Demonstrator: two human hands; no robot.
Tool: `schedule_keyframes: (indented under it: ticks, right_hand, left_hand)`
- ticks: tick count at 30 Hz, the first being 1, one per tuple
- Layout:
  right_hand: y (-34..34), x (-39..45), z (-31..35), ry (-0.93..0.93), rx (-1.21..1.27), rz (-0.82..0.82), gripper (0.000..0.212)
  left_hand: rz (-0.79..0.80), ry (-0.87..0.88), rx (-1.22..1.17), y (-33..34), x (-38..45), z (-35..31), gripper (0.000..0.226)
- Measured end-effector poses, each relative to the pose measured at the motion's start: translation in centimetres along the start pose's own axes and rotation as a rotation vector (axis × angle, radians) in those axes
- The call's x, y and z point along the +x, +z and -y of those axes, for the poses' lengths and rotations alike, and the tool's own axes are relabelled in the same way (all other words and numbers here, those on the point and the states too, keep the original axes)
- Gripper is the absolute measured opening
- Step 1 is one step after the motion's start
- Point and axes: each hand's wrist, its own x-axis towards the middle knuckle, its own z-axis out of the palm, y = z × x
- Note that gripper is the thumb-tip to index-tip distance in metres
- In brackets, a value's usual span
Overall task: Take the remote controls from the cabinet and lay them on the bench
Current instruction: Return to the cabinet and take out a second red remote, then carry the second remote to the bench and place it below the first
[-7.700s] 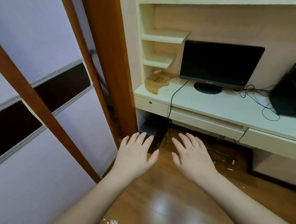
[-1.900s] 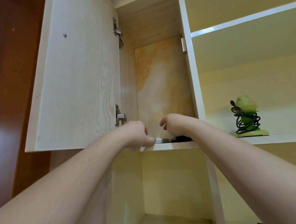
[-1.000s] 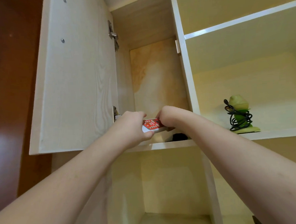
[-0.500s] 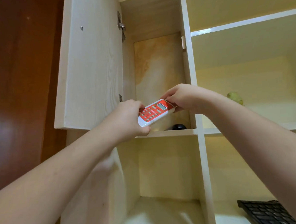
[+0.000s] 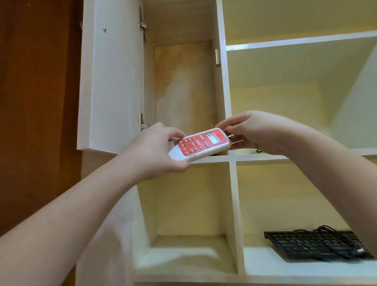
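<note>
A white remote control with a red keypad and a small screen is held in the air in front of the open cabinet. My left hand grips its lower white end. My right hand pinches its upper end by the screen. The remote lies almost level, face towards me, just above the shelf edge. Anything left on that shelf is hidden behind the remote and my hands.
The cabinet door stands open to the left, close to my left hand. A black keyboard with a cable lies on a lower shelf at the right. A brown wooden panel fills the left side.
The remote has come out of the cabinet and lower, held by both hands. The view has tilted down, so the keyboard shelf shows more and the green object is out of sight.
</note>
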Motion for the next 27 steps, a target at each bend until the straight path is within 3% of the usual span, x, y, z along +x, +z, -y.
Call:
schedule_keyframes:
  ticks: [15,27]
  right_hand:
    - [-2.9,-9.4,-6.0,0.233,0.151,-0.082,0.015]
    - [-11.6,-22.9,-9.9,0.337,0.256,-0.220,0.019]
  left_hand:
    - [0.214,0.160,-0.197,6.1,-3.4,-4.4,0.061]
    - [0.321,0.192,-0.411,9.9,-7.4,-16.1,0.059]
